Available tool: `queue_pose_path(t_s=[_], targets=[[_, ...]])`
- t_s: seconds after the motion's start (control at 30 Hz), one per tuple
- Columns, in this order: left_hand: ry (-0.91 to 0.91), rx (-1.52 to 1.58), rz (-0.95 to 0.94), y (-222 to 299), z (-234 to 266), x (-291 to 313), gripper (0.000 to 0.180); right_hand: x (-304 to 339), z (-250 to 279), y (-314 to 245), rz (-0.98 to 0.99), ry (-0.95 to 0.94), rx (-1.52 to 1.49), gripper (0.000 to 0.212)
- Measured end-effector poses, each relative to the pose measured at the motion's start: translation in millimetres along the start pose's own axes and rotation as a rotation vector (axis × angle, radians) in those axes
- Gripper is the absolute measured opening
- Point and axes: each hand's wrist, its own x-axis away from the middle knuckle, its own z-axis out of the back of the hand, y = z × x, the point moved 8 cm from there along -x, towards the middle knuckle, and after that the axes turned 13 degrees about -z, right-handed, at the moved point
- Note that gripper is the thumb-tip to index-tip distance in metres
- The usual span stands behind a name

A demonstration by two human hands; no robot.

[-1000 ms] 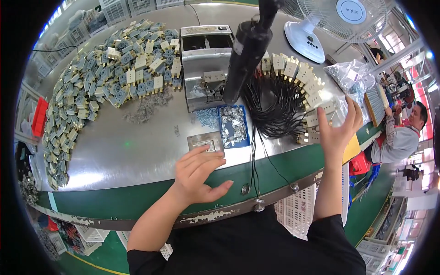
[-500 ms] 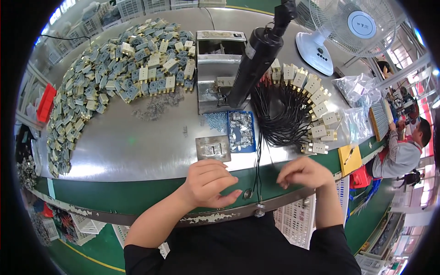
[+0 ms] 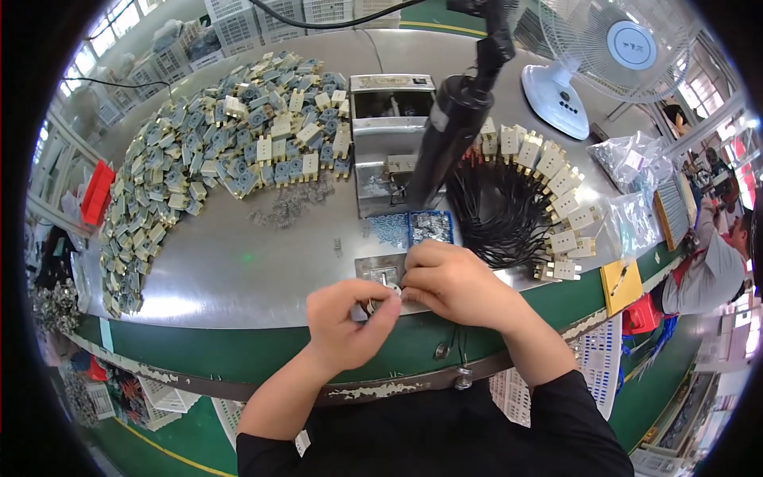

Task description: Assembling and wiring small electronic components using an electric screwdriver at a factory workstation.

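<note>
My left hand (image 3: 350,322) is closed in a pinch, thumb against forefinger, over the green front strip of the bench. My right hand (image 3: 457,285) meets it from the right, its fingers also pinched together. A small pale part shows between the fingertips; it is too small and covered to name. Just beyond the fingers lies a metal plate with a central recess (image 3: 369,267), partly hidden by my hands. Behind my right hand is a blue tray of small metal pieces (image 3: 429,226), with a heap of small screws (image 3: 389,229) beside it.
A large heap of grey and cream socket-like housings (image 3: 230,135) covers the left. A black cylindrical tool (image 3: 449,131) stands before a metal box (image 3: 391,127). Black cables with cream plug blocks (image 3: 556,199) fan out right, near a fan (image 3: 564,103) and yellow pad (image 3: 621,282).
Both hands, earlier apart near the front edge, have come together by the metal plate. My right hand moved left and now covers part of the blue tray. The view has shifted slightly.
</note>
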Motion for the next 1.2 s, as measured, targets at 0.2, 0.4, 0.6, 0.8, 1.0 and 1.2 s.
queue_pose_path(t_s=[0.2, 0.4, 0.6, 0.8, 1.0, 1.2], targets=[[-0.062, 0.641, 0.694, -22, -3, -2, 0.017, -3, -12, 8, -0.103, -0.131, -0.386, 0.016], [-0.287, 0.995, 0.8, -29, -12, 23, 0.02, -4, -8, 2, -0.074, -0.141, -0.527, 0.017], [0.056, 1.114, 0.735, -48, -20, 37, 0.04, -1, -5, 12, -0.061, -0.033, -0.513, 0.017], [0.106, 1.015, 0.683, -52, -26, 39, 0.048, 5, -1, 20, -0.002, -0.001, -0.524, 0.018], [-0.115, 0.812, 0.418, -47, -10, 17, 0.039, 9, 0, 14, 0.1, 0.139, -0.383, 0.022], [-0.092, 0.555, 0.579, -44, -3, 10, 0.024, 10, -2, 6, 0.133, 0.296, -0.23, 0.03]])
